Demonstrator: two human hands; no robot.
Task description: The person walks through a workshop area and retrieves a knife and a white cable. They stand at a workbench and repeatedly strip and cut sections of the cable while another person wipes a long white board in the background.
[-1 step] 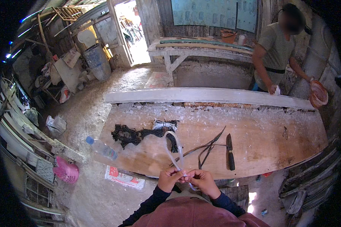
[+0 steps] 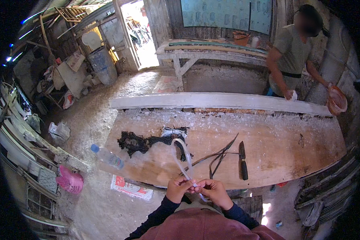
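Note:
A pale, translucent strip (image 2: 189,165) is bent into a tall narrow loop that rises above my fingers over the table's near edge. My left hand (image 2: 179,191) pinches its lower ends, and my right hand (image 2: 213,193) pinches it right beside, fingertips almost touching. A short end hangs below the right fingers; the exact crossing is hidden between the fingertips. Beyond the loop lie bundles of short black strands (image 2: 133,144) and a white bundle (image 2: 171,131). Long dark strips (image 2: 217,155) lie crossed on the table, left of a black-handled knife (image 2: 243,162).
The wooden table (image 2: 276,156) has a raised whitish beam (image 2: 212,100) along its far side. A plastic bottle (image 2: 108,156) lies at its left end. Across it a co-worker (image 2: 292,52) holds an orange bowl (image 2: 337,100). A pink basket (image 2: 70,180) sits on the floor.
The top of the strip's loop has shifted and tilted slightly left. The co-worker's bowl and hands have moved a little. My hands keep their place.

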